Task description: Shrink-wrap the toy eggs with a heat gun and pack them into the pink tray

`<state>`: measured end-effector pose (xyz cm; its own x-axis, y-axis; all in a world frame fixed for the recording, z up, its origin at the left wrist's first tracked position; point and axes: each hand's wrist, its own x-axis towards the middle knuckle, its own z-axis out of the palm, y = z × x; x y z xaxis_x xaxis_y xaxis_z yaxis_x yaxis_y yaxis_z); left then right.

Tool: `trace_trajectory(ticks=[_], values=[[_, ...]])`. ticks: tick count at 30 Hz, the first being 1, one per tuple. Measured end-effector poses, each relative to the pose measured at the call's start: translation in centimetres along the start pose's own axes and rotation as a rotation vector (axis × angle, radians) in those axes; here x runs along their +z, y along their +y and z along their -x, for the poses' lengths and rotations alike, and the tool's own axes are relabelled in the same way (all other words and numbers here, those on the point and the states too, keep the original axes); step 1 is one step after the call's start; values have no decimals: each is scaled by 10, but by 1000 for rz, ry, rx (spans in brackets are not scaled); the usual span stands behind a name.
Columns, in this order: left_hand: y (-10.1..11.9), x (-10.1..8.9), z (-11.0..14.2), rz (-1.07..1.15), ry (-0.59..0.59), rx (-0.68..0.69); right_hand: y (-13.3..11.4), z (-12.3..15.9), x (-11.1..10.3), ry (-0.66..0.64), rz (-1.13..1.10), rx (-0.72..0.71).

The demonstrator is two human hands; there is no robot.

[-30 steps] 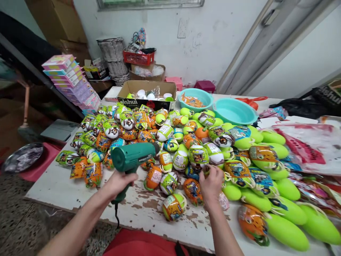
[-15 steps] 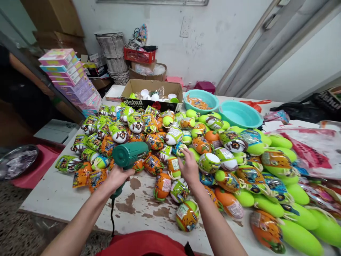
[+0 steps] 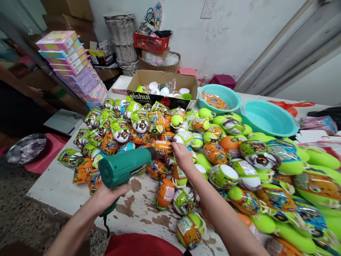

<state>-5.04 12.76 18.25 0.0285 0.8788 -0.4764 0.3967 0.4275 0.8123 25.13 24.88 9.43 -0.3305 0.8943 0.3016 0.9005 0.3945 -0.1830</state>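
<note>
My left hand is wrapped round the handle of a green heat gun. Its dark nozzle points right, close to an orange film-wrapped egg-shaped toy. At that toy's right end, the fingers of my right hand are closed on it; the fingertips are partly hidden. Around both hands lie many wrapped egg-shaped toys, among them a green-and-white one and an orange one with a pale label. A green-and-orange wrapped toy sits near the front edge of the table.
Behind the pile stands an open carton with white and green shell pieces. Two turquoise basins are at the back right; the left one holds orange wrappers. Stacked boxes rise at the left. A person's arm shows at far left.
My right hand has moved left and closed on the orange wrapped toy by the nozzle. The heat gun has come nearer to me, its nozzle turned to that toy. The view has shifted.
</note>
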Motion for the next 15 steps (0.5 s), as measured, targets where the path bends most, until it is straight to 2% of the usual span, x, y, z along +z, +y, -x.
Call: trace_trajectory(ticks=[2,4,7,10,12,15], values=[[8,-6,5,55,-42,-11,9,15,-10,68,-137,-14],[17,-11,8,102,-58,-11,15,29,-17,112,-347,100],[28,-18,13,214,-102,17,14,48,-23,136,-794,453],[31,-24,22,283,-157,18,2,66,-22,124,-1248,813],[26,-26,30,283,-204,-1,-8,75,-21,129,-1462,992],[14,-23,39,253,-223,-7,-21,84,-18,165,-1620,1162]])
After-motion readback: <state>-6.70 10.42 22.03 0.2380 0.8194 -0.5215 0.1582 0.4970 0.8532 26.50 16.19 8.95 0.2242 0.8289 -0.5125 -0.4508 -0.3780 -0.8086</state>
